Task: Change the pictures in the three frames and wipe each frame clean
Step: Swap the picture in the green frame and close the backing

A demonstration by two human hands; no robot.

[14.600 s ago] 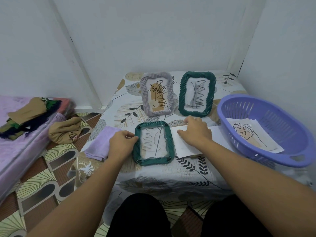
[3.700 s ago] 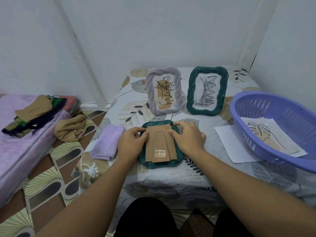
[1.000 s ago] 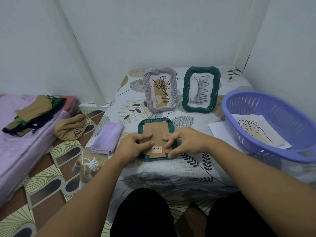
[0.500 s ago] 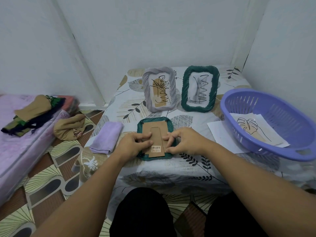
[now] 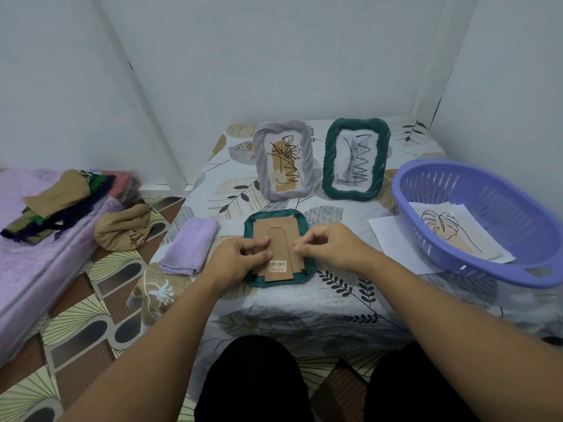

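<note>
lying face down near the front edge of the table [image 5: 350,303], with the brown backing board [image 5: 275,239] showing: the nearer green frame [image 5: 277,219]. resting the left hand [image 5: 240,260] on the board's left side, fingers bent and pressing down. working the right hand [image 5: 327,248] at the board's right edge, fingertips drawn together as if pinching a small clip there; hard to tell exactly what. judging from this, closing up the back of the first frame, so that picture swap looking nearly finished. standing upright farther back and apparently untouched: the pale lilac frame [image 5: 285,159] and the second green frame [image 5: 355,158], each showing a scribbled drawing. waiting in the purple basket [image 5: 475,190]: more pictures [image 5: 451,231]. lying just left of the flat frame, folded, not in hand: the purple cloth [image 5: 190,249], so wiping probably remaining for every frame.
</note>
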